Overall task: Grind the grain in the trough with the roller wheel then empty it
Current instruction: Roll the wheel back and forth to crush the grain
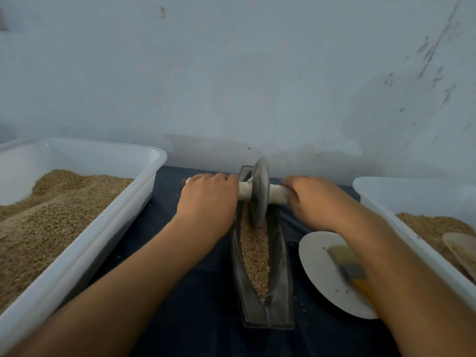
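While both hands grip the axle, left hand (207,199) curled round its 9 o'clock end, right hand (313,202) round its 3 o'clock end, roller wheel (260,194) upright in trough (279,266) toward 12 o'clock, grain (255,256) along the channel.

Trough (277,274) sits centre on the cloth (195,292), running front to back, grain (255,256) in it. Roller wheel (260,191) stands in its far end, left hand (208,199) and right hand (313,202) on the axle (277,194) either side. Tub (85,243) left, second tub (422,235) right, both holding grain. Plate (319,264) between trough and right tub, brush (346,264) on it.
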Tool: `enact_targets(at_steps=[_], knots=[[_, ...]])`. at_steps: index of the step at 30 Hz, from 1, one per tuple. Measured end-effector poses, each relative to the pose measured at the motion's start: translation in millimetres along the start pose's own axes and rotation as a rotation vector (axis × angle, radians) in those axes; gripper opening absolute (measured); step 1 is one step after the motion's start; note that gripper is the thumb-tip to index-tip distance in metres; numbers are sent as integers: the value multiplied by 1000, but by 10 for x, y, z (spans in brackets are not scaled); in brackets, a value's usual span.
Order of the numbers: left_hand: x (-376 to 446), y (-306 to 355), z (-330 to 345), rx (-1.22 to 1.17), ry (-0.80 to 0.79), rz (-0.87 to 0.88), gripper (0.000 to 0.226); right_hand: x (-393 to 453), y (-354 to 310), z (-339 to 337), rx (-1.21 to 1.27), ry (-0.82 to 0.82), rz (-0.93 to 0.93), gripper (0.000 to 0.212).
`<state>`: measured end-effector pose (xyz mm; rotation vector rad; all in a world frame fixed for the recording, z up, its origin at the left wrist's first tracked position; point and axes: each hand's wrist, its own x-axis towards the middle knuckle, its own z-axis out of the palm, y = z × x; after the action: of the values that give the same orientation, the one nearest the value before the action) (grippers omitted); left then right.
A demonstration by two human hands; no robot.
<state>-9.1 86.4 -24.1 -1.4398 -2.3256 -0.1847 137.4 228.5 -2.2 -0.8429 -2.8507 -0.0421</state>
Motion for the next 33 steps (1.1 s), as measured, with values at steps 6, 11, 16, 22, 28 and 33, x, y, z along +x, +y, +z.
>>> enact_targets(at_steps=[6,11,16,22,28,33], knots=[[-189,74,-445,137,-209,-10,26,-278,-196,-397,-87,-242,-59,20],[-368,118,-762,197,-297,73,17,-507,-370,-628,-129,-297,-94,34],[-372,97,-821,168,-336,64,22,-517,-371,-663,-107,-328,-90,33],[-202,78,-485,115,-221,23,15,-259,-143,-367,-95,-256,-26,14],[-19,28,42,-2,-10,7,32,26,-3,73,-50,84,3,21],[26,-52,193,-60,42,14,39,57,-36,146,-48,188,-19,21]])
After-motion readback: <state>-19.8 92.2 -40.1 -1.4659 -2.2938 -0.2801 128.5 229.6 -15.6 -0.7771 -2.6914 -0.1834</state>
